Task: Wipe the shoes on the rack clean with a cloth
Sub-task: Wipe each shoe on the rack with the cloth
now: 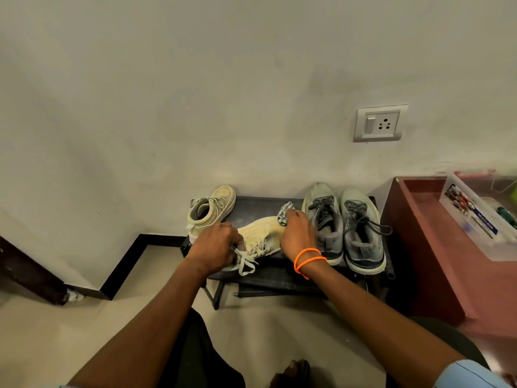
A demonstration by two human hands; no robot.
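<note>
A low black shoe rack (260, 208) stands against the wall. A cream sneaker (263, 233) lies tilted on its top shelf. My left hand (215, 245) grips it at the heel and laces. My right hand (296, 233) presses a small grey-white cloth (284, 214) against the sneaker's toe. The matching cream sneaker (212, 208) stands upright at the rack's far left. Two grey running shoes (324, 219) (361, 228) with dark laces sit side by side on the right of the shelf.
A reddish-brown table (436, 247) stands close to the right of the rack with a clear plastic box (475, 217) on it. A wall socket (380, 123) is above. A dark door frame (30, 275) sits at the left. Tiled floor lies in front.
</note>
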